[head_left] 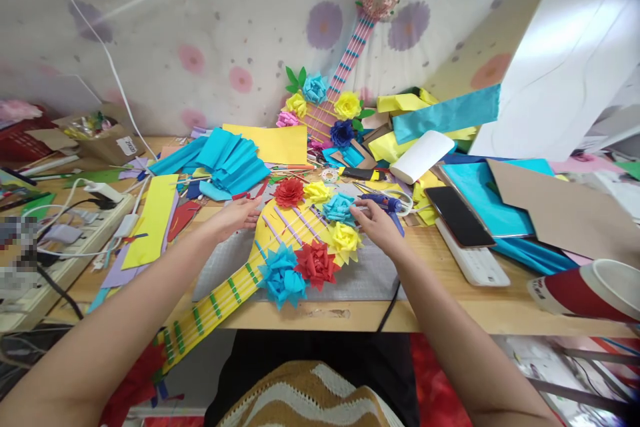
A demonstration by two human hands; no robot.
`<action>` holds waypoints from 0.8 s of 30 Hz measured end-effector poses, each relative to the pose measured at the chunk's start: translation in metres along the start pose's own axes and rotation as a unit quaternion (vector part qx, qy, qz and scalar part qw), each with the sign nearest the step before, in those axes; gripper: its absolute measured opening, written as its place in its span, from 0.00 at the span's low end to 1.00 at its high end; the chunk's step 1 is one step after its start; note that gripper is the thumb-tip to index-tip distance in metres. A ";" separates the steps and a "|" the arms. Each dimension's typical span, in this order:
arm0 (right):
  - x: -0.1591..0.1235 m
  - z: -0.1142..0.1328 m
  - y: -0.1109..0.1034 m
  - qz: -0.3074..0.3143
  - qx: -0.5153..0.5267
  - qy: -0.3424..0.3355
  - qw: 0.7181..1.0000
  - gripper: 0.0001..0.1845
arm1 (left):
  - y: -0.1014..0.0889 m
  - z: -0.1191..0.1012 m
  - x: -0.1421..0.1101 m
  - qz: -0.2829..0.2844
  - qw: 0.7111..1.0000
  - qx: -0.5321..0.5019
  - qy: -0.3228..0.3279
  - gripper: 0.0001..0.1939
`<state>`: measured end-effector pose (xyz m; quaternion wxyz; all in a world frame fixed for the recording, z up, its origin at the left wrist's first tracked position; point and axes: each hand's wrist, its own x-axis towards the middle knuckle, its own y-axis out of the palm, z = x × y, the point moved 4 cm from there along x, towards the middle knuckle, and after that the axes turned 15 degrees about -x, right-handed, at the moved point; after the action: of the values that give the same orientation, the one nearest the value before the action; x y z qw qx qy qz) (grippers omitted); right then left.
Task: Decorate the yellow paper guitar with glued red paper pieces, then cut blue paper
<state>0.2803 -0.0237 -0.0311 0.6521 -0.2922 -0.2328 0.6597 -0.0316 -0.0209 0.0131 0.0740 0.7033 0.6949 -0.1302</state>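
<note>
A yellow paper guitar (300, 223) lies slantwise across a grey cutting mat (220, 267), its green-banded neck (215, 303) reaching past the table's front edge at lower left. Red, yellow and blue paper flowers ring the body, with purple strips and strings between them. My left hand (239, 217) is at the body's left edge, fingers stretched out and loosely together. On the other side, my right hand (376, 221) has its thumb and fingertips apart at the rim of the upper blue flower (339, 207); whether they press on it I cannot tell. A blue glue gun (383, 201) lies just behind this hand.
A finished pink paper guitar (345, 73) leans on the back curtain. Blue crepe paper (225, 163) and yellow sheets (273, 143) lie behind. At right are a phone (460, 215), cardboard (560, 207) and a paper cup (590, 290). A power strip (80, 247) with cables runs along the left.
</note>
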 end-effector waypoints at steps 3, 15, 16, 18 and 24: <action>-0.005 0.004 0.005 0.003 0.021 -0.006 1.000 0.26 | 0.007 -0.003 0.003 0.032 0.993 -0.068 -0.092 0.26; -0.004 0.011 0.002 -0.021 -0.002 0.000 1.000 0.35 | 0.001 -0.003 -0.001 -0.057 0.997 0.027 -0.037 0.36; -0.003 0.010 0.003 -0.018 -0.005 -0.007 1.000 0.35 | -0.005 -0.001 -0.005 -0.068 0.995 0.071 -0.029 0.40; -0.001 0.008 0.005 -0.016 -0.021 -0.014 1.000 0.35 | -0.016 0.004 -0.017 -0.056 0.986 0.157 -0.014 0.48; -0.005 0.021 0.003 -0.028 -0.078 -0.015 0.996 0.34 | -0.012 0.030 -0.061 0.044 0.925 0.377 0.009 0.51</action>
<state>0.2639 -0.0271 -0.0173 0.6418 -0.3256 -0.3017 0.6254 -0.0462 -0.0872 0.0025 -0.1971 0.7105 0.5636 -0.3723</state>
